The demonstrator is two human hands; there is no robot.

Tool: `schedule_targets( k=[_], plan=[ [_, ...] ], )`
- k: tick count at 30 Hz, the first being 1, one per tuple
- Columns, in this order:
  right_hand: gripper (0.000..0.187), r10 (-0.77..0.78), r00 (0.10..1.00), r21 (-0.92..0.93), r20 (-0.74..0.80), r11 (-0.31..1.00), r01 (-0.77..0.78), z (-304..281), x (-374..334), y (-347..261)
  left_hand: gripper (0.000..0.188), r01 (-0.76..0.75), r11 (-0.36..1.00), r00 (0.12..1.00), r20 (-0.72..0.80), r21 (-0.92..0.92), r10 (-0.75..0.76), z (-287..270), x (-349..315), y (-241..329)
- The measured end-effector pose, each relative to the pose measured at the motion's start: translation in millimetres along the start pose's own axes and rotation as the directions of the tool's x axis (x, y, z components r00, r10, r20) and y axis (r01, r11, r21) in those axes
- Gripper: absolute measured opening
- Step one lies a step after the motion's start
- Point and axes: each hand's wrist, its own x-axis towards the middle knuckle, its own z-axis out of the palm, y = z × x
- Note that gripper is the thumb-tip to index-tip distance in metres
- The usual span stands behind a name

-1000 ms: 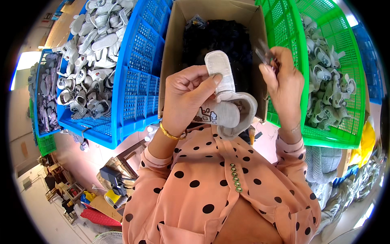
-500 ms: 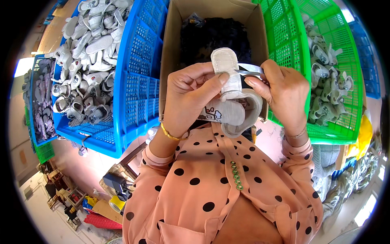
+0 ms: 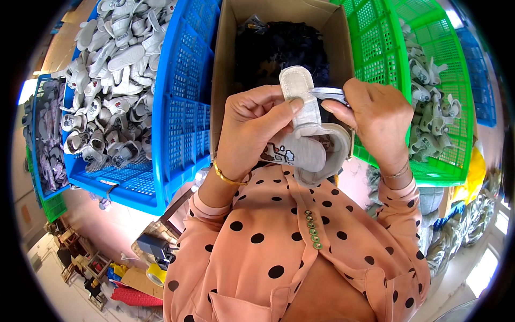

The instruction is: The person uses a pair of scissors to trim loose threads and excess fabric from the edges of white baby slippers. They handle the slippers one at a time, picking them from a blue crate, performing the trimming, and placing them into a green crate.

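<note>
A small off-white fabric shoe (image 3: pixel 303 153) with a printed picture on its side hangs in front of my chest. My left hand (image 3: pixel 249 126) is closed on it, thumb and fingers pinching its stitched strap (image 3: pixel 296 81), which stands upright. My right hand (image 3: pixel 382 115) grips silver thread snips (image 3: pixel 331 94), their tips against the right edge of the strap. The blades lie nearly together. My fingers hide the rear part of the snips. Whether a thread lies at the tips is too small to tell.
A cardboard box (image 3: pixel 227 51) with dark contents stands behind my hands. On the left, a blue crate (image 3: pixel 185 88) holds many similar shoes; on the right, a green crate (image 3: pixel 378 45) stands beside another green basket (image 3: pixel 465 126) of shoes. Yellow tape (image 3: pixel 156 274) lies lower left.
The snips' blades have come together from a wider gap. Both hands have stayed near the same place, and the shoe hangs slightly lower.
</note>
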Motion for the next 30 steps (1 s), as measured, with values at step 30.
schedule_targets(
  k=[30],
  plan=[
    [0.021, 0.37, 0.923, 0.187, 0.109, 0.904, -0.384, 49, -2, 2, 0.013, -0.194, 0.954, 0.98, 0.086, 0.227, 0.179, -20, -15, -5]
  ],
)
